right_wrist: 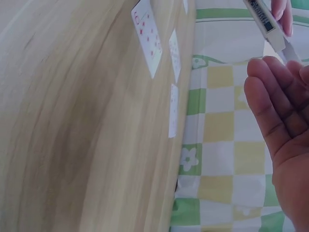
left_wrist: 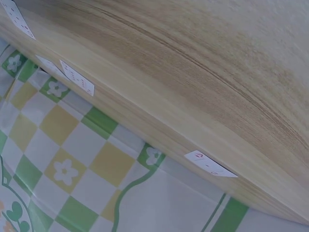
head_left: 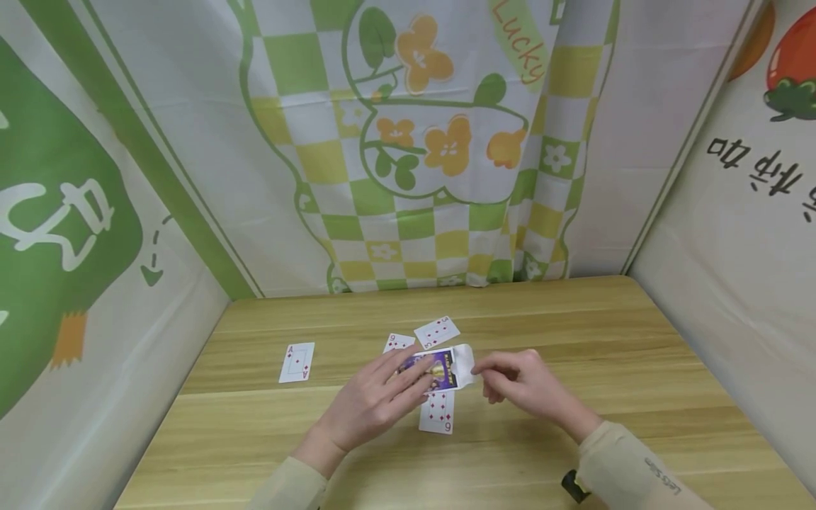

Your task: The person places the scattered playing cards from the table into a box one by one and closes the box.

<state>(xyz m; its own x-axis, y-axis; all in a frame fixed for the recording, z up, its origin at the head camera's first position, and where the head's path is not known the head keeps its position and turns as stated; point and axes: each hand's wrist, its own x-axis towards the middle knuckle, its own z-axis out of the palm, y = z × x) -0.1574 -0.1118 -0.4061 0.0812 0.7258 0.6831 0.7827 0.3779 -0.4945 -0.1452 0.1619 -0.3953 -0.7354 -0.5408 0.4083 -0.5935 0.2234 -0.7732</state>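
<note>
My left hand [head_left: 376, 397] holds a purple playing-card box [head_left: 440, 370] above the table, fingers lying across its printed front and the thumb hidden. The box's white end flap [head_left: 465, 365] stands open toward the right. At that flap, my right hand [head_left: 525, 382] pinches with thumb and index finger, its other fingers curled. In the right wrist view, the box's narrow side [right_wrist: 263, 19] and the right fingers [right_wrist: 277, 96] show close together. The left wrist view does not show the left hand.
Diamond cards lie face up on the wooden table [head_left: 542, 453]: an ace [head_left: 297, 362] at the left, a card [head_left: 399, 341] partly behind the left hand, a tilted one [head_left: 437, 331] behind the box, and another [head_left: 437, 414] in front. Printed curtains [head_left: 421, 234] hang along the back edge.
</note>
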